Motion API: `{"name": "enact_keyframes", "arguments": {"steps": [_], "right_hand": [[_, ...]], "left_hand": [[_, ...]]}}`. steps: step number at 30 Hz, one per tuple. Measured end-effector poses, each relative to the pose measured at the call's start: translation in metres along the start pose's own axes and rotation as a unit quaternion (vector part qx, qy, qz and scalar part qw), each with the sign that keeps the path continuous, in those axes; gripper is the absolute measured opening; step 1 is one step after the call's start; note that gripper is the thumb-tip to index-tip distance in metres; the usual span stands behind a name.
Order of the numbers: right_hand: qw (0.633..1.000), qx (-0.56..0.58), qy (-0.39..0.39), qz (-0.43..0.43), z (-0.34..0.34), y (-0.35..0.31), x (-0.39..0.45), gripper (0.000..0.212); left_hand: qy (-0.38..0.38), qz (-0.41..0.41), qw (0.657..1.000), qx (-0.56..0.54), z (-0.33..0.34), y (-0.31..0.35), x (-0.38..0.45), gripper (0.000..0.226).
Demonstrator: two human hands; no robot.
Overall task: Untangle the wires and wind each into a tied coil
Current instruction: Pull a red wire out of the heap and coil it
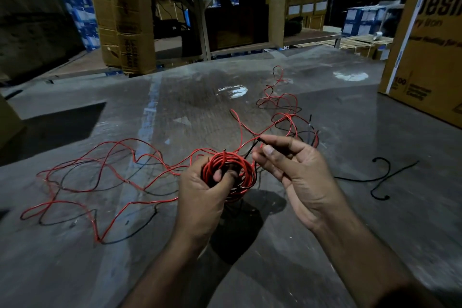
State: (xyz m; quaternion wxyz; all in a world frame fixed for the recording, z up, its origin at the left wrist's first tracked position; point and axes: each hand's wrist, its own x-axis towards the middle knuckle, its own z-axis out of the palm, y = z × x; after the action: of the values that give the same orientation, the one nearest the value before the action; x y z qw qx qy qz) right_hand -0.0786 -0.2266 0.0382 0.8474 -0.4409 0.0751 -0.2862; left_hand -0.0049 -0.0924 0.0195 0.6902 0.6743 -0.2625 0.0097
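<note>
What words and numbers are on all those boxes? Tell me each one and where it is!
"100": low on the big brown box at right.
"Desi", cut off by the frame edge: large letters on that same box.
Smaller print below those letters: too blurred to read.
Vertical print on the tall cartons at back left: too blurred to read.
Blue-and-white boxes: too small to read.

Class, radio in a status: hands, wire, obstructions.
Left hand grips red wire coil. Right hand pinches its wire. Loose red-and-black wire sprawls tangled on grey table.
</note>
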Motion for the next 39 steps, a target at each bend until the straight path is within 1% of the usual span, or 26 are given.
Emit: {"name": "enact_keyframes", "arguments": {"steps": [3,6,8,12,19,23,27,31,34,36,39], "right_hand": [[1.0,0.002,0.0,0.001,0.0,0.0,0.0,0.024],[1.0,0.002,-0.001,0.0,0.0,0.0,0.0,0.025],[1.0,0.0,0.0,-0.001,0.0,0.0,0.0,0.026],[1.0,-0.009,0.0,0.002,-0.002,0.001,0.001,0.025],[1.0,-0.028,0.003,0.004,-0.004,0.001,0.003,0.029],[0.999,-0.037,0.005,0.006,-0.006,0.002,0.003,0.024],[0.999,-0.048,0.005,0.01,-0.005,0.004,0.003,0.018],[0.996,-0.091,-0.003,0.016,-0.003,0.004,0.001,0.014],[0.989,-0.147,-0.003,0.007,-0.002,0.005,-0.001,0.013],[0.984,-0.176,0.001,-0.012,-0.002,0.004,-0.001,0.017],[0.974,-0.225,-0.023,-0.027,-0.001,0.004,-0.002,0.017]], "left_hand": [[0.004,0.001,1.0,-0.013,0.0,-0.002,0.0,0.004],[0.004,0.001,1.0,-0.011,0.0,-0.005,0.001,0.012],[0.001,0.002,1.0,-0.006,0.0,-0.005,0.001,0.005],[-0.004,0.004,1.0,0.008,-0.001,-0.005,0.001,0.009],[-0.018,0.001,1.0,0.009,-0.001,-0.001,-0.001,0.006],[-0.019,0.009,1.0,0.017,-0.001,-0.003,-0.001,0.013],[-0.022,0.004,1.0,0.003,-0.001,-0.001,-0.002,0.007],[-0.03,0.012,0.999,0.002,-0.001,0.001,-0.003,0.015],[-0.011,0.002,1.0,0.003,0.0,0.002,-0.002,0.025],[0.007,-0.01,1.0,-0.007,0.0,0.003,-0.001,0.032],[0.013,-0.015,1.0,-0.018,0.0,0.005,-0.001,0.039]]}}
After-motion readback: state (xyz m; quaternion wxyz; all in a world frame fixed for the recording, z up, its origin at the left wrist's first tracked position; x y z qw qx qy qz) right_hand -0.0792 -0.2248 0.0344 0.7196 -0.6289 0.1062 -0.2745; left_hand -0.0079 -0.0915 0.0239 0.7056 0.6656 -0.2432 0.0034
